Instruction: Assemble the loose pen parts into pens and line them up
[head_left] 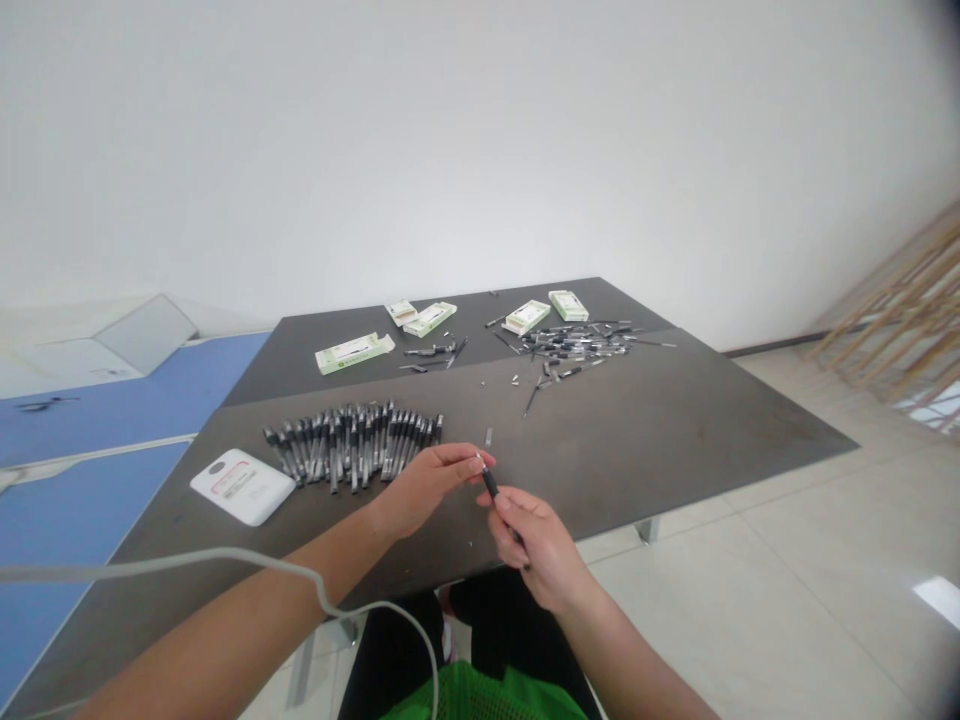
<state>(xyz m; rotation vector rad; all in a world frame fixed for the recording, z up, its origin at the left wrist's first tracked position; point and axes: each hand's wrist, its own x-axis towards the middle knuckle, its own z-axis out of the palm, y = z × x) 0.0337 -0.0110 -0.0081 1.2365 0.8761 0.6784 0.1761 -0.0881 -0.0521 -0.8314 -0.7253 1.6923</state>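
Near the table's front edge, my right hand is closed around the barrel of a black-gripped pen, which tilts up and to the left. The fingers of my left hand pinch at the pen's tip end; a small pale piece shows there, too small to name. Just beyond my fingers a clear pen cap lies on the table. To the left of my hands several capped pens lie side by side in a row. Farther back on the right is a loose heap of pen parts.
Green-and-white pen boxes lie along the back of the dark table. A white tablet-like object rests at the left. Tiny tips are scattered mid-table. A white cable crosses over my left forearm. Blue panels adjoin the left side.
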